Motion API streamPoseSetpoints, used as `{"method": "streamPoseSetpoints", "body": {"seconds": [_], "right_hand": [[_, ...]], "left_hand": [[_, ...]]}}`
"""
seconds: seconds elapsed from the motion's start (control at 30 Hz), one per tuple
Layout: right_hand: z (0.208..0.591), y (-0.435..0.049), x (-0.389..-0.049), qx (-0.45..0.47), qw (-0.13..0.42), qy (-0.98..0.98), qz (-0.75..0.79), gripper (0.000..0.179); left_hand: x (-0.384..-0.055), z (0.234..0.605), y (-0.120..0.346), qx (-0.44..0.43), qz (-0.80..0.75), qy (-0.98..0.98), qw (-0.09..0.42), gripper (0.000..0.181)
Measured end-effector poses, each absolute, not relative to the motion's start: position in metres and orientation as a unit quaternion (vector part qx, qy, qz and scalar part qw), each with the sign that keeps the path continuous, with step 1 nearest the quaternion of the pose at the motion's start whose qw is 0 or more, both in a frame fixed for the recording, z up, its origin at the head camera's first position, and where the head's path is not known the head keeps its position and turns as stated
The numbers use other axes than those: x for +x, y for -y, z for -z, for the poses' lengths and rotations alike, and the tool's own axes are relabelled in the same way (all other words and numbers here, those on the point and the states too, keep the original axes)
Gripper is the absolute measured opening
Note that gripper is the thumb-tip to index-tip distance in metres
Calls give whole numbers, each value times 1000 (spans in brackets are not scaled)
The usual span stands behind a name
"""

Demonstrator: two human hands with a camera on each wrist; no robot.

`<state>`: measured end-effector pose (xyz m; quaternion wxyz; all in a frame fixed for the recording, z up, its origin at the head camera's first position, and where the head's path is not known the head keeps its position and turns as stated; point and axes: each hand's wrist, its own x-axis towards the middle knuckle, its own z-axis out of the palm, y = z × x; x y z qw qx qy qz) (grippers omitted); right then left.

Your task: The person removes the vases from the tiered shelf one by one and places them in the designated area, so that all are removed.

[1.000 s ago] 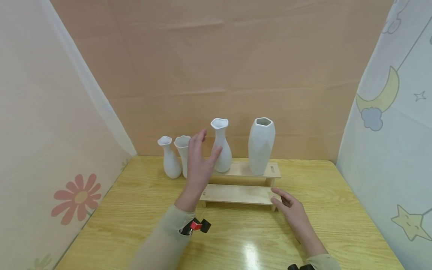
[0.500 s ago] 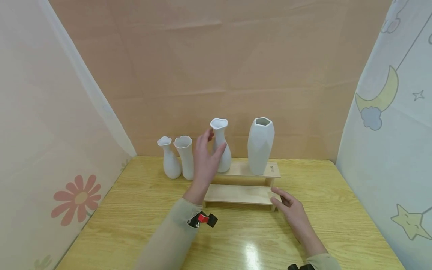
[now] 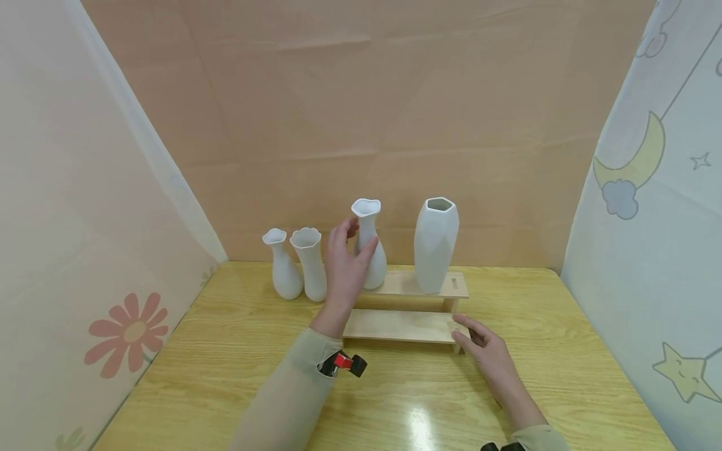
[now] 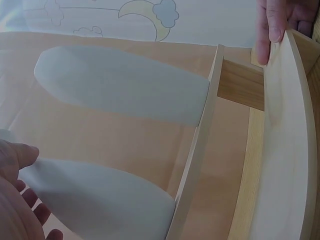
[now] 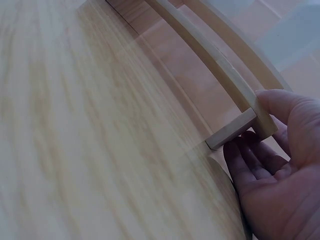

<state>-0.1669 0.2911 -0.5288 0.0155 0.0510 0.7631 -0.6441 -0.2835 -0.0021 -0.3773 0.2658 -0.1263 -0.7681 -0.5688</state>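
Nearest, your right hand pinches the right end of the wooden stand between thumb and fingers. Farther, your left hand curves at the bottle-shaped vase, which stands on the upper board just beside these fingers, long axis upright, mouth upward; whether they grip it, I cannot tell well. One second ago this hand was more to the left; the vase has stayed in its place.

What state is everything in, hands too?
Wooden stand: upright on table
Shelved narrow-necked vase: upright on stand
Faceted vase: upright on stand
Leftmost narrow-necked vase: upright on table
Scallop-rimmed vase: upright on table
Left hand: at shelved vase, grip unclear
Right hand: gripping stand's lower shelf
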Motion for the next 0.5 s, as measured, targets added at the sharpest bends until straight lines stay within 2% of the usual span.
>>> {"method": "streamPoseSetpoints", "body": {"seconds": [0.5], "right_hand": [[527,-291,-166,48,14,-764,643,68]], "left_hand": [[-287,379,-2,-110,584,767,242,50]]}}
